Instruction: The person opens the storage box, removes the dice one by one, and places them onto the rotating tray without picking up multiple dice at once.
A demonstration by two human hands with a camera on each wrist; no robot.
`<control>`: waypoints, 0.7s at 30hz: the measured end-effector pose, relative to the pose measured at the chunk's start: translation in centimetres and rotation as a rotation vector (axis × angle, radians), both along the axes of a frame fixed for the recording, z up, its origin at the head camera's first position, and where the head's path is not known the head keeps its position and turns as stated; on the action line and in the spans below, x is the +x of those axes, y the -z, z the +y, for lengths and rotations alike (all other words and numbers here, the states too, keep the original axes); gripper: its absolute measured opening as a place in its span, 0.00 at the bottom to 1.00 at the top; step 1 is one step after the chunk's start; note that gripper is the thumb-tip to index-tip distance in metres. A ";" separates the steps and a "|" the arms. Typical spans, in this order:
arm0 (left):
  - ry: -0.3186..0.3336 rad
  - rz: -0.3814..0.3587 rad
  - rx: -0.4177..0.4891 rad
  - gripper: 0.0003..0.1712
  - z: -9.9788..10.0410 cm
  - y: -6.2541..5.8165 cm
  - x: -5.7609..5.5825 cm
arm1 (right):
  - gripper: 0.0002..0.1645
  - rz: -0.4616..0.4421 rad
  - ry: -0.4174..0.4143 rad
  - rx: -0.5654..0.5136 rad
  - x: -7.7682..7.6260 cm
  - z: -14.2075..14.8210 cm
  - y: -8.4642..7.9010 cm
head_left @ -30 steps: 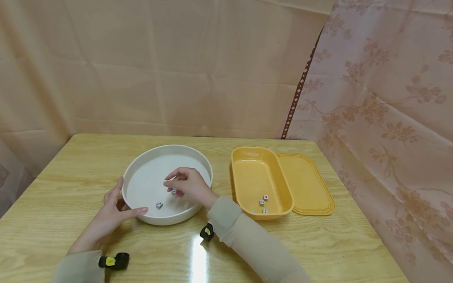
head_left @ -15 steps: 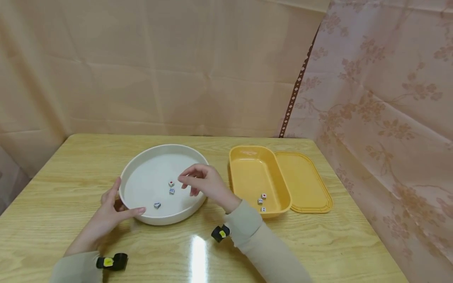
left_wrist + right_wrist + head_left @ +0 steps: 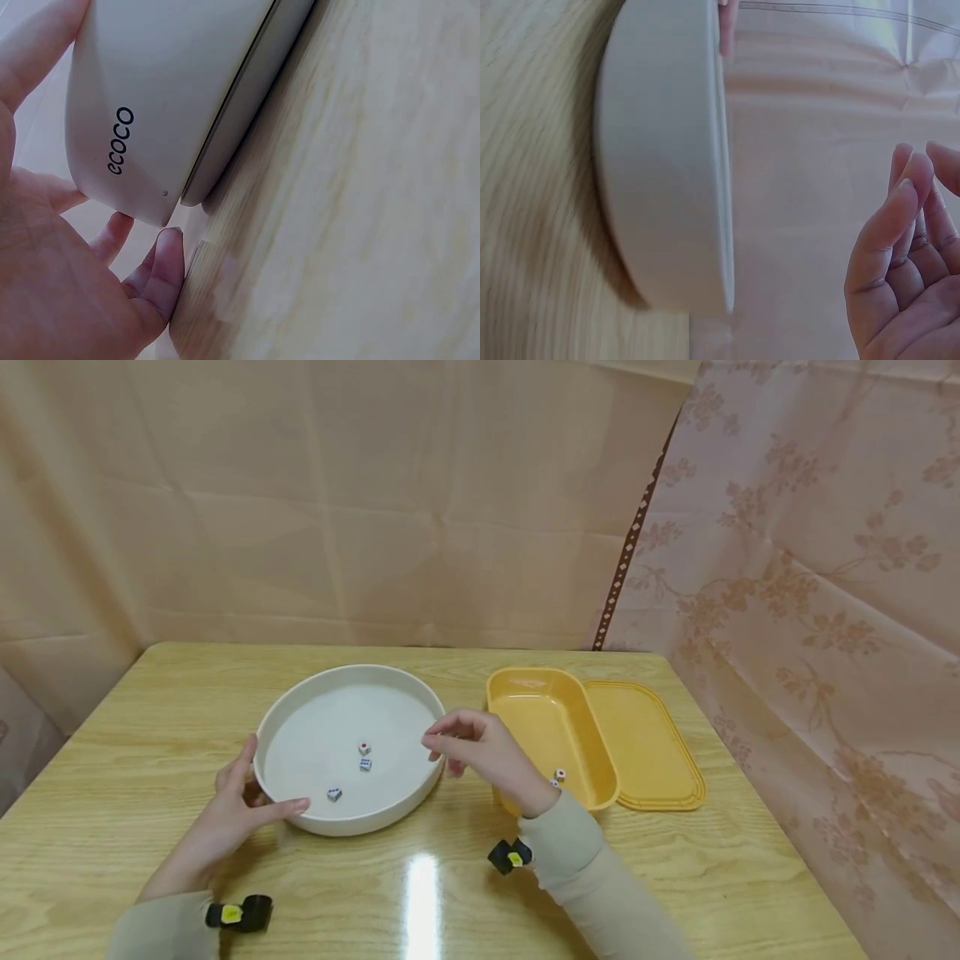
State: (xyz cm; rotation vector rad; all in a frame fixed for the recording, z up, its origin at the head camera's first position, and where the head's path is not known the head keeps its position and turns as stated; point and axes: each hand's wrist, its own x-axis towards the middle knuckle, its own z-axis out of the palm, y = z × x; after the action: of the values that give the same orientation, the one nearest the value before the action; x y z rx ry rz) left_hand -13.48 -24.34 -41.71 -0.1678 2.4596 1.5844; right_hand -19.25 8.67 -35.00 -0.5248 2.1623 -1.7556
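Note:
My left hand (image 3: 236, 802) grips the near-left side of a round white tray (image 3: 318, 727), thumb over the rim. The left wrist view shows its fingers along the outer wall (image 3: 157, 90), printed "ecoco". Inside the tray lie 3 white dice: one with a red dot up (image 3: 363, 748), a blue-dotted die (image 3: 365, 765) beside it and another die (image 3: 334, 794) nearer the front. My right hand (image 3: 487, 756) hovers between the tray's right rim and a yellow box (image 3: 551, 718). Its thumb and fingertips are bunched together; I cannot tell whether they pinch a die.
Dice (image 3: 560, 774) lie at the near end of the yellow box, partly hidden by my right wrist. The flat yellow lid (image 3: 641, 743) lies against its right side on the wooden table (image 3: 337, 893). Fabric curtains (image 3: 300, 510) hang behind and at the right.
My right hand has moved right from over the middle of the tray to between tray and box, uncovering the red-dotted die. My left hand stays on the tray.

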 end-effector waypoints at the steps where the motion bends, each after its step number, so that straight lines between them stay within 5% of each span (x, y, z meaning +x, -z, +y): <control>1: 0.000 0.002 -0.001 0.72 0.0 0.0 0.0 | 0.12 0.005 -0.001 0.007 0.0 0.3 0.1; 21: 0.003 0.003 0.005 0.72 0.0 0.1 -0.1 | 0.14 0.019 0.074 0.121 -0.8 8.1 1.4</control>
State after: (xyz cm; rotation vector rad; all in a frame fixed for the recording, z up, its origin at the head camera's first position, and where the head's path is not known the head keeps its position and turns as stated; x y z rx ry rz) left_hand -13.56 -24.38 -41.77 -0.1609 2.4574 1.5904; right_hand -20.04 16.74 -36.37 -0.4388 2.3105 -1.6496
